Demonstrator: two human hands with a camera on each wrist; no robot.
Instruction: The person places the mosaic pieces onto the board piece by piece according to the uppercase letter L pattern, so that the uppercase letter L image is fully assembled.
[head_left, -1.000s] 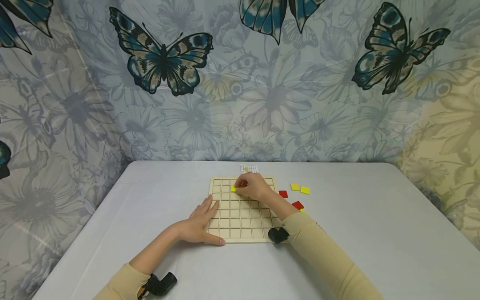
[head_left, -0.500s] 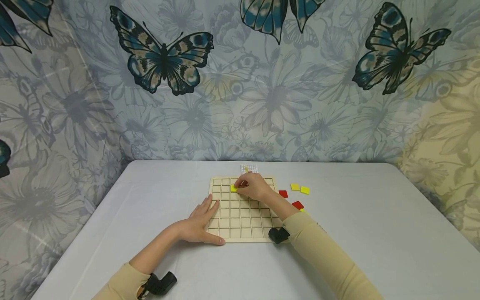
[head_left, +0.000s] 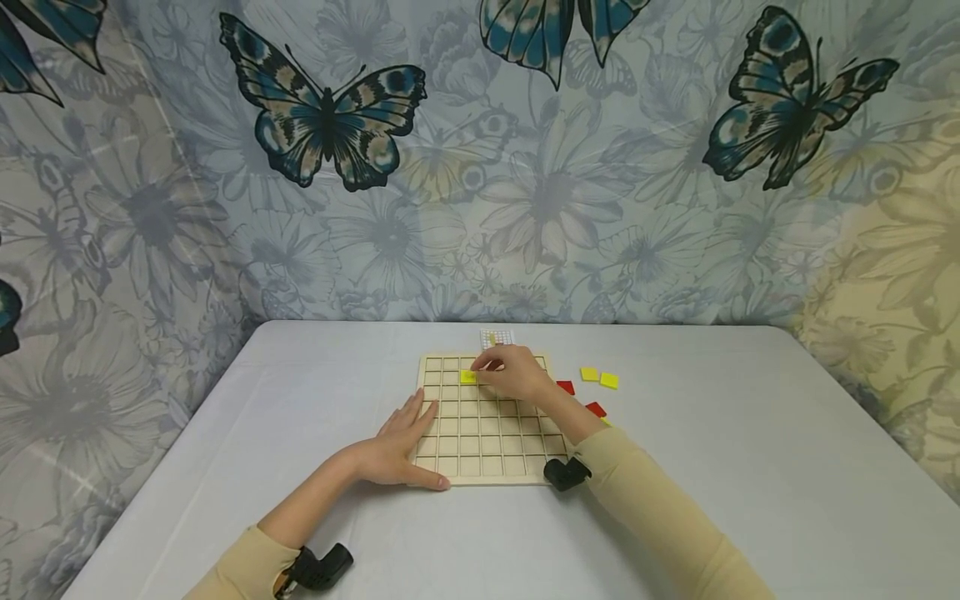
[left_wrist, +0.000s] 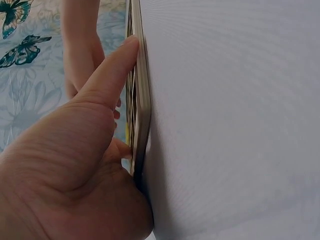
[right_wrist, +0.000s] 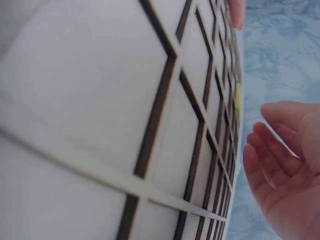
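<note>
A pale wooden grid board (head_left: 480, 446) lies on the white table, and one yellow square tile (head_left: 467, 377) sits in a cell of its second row from the back. My left hand (head_left: 397, 447) rests at the board's left side with spread fingers; in the left wrist view its thumb (left_wrist: 112, 70) lies along the board's near edge. Just right of the yellow tile is my right hand (head_left: 513, 373). In the right wrist view this hand (right_wrist: 285, 165) has loosely bent fingers with nothing between them, and a gap separates it from the tile (right_wrist: 238, 100).
Right of the board lie two loose yellow tiles (head_left: 588, 374) and two red tiles (head_left: 566, 387), with another yellow one partly behind the right forearm (head_left: 570, 417). A small printed grid card (head_left: 497, 337) lies behind the board. A butterfly-patterned wall covering (head_left: 450, 225) rises behind the table.
The right hand's fingertips have come off the yellow tile and moved slightly right, so more of the tile shows. The right forearm has shifted a little right. The left hand stays put.
</note>
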